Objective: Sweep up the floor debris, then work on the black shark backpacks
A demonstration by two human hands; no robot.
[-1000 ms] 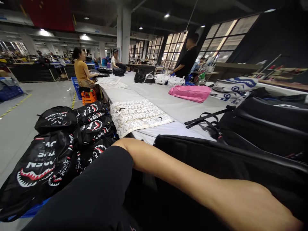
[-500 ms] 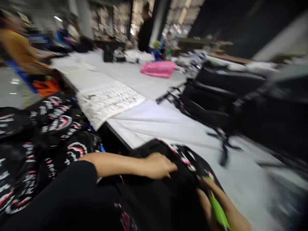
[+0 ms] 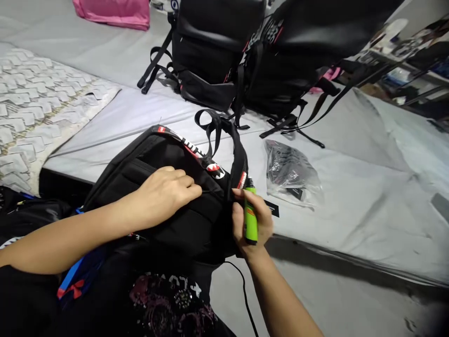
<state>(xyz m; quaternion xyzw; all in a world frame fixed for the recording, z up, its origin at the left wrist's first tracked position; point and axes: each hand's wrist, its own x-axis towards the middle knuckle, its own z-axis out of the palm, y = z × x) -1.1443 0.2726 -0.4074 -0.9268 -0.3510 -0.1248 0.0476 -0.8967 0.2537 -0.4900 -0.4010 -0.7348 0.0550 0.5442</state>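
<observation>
A black backpack [image 3: 206, 213] with shark-mouth printed trim lies tilted against my body and the table's edge, its strap loops at the top. My left hand [image 3: 168, 194] rests on it with curled fingers, closed on the dark fabric near the opening. My right hand [image 3: 256, 220] is at the backpack's right edge, wrapped round a bright green tool [image 3: 250, 220] with black ends; its exact kind is not clear. Thumb and forefinger of that hand also pinch the edge beside the strap. A small black tag [image 3: 272, 208] shows just right of that hand.
Two black backpacks [image 3: 210, 51] with dangling straps stand across the white-covered table [image 3: 354, 187]. A clear plastic bag [image 3: 291, 173] with dark contents lies nearer. At left are a sheet of pale overlapping pieces [image 3: 45, 103], a pink bag [image 3: 114, 13] and more black bags [image 3: 31, 213].
The view has swung right and down. My right hand has come further into sight, still holding the green tool. My left hand stays on the backpack.
</observation>
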